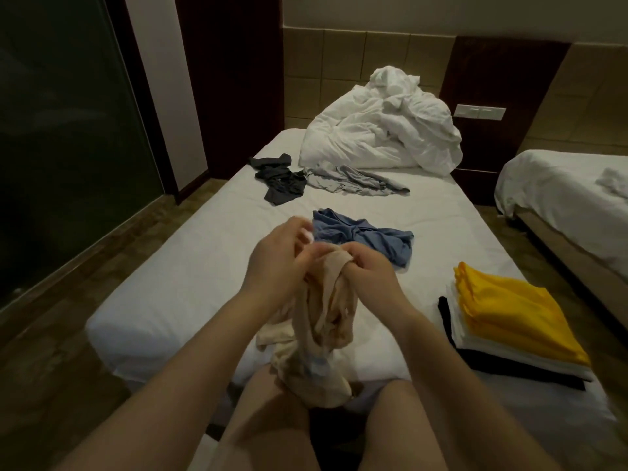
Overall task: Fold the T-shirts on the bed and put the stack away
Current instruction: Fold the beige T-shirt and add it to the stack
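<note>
The beige T-shirt [323, 321] is in our hands, bunched up and hanging down over the near edge of the bed [190, 266], with its lower part against our legs. The right hand [367, 270] has its fingers [353, 258] curled round the upper edge of the cloth. The left hand [275, 263] appears to pinch the same edge just beside it, though this hand is a little blurred and we cannot see each finger clearly. We judge that we are looking for the collar or the shoulders, so that the shirt can be spread out; its folding has not yet begun. To our right, on the bed near its corner, lies the stack [509, 314] of folded shirts, with a yellow one on top, white cloth under it and black at the bottom, so a part of the work is done. Beyond our hands the blue T-shirt [367, 237] lies crumpled, and further away the grey T-shirt [350, 180] and the dark T-shirt [278, 180] lie touching each other, also not folded. It seems that four shirts are left to fold, and afterwards the stack must be carried away; where it should go, the view does not show. At the head of the bed there is a heap of white duvet [380, 130], and a second bed [560, 198] stands at the right.
</note>
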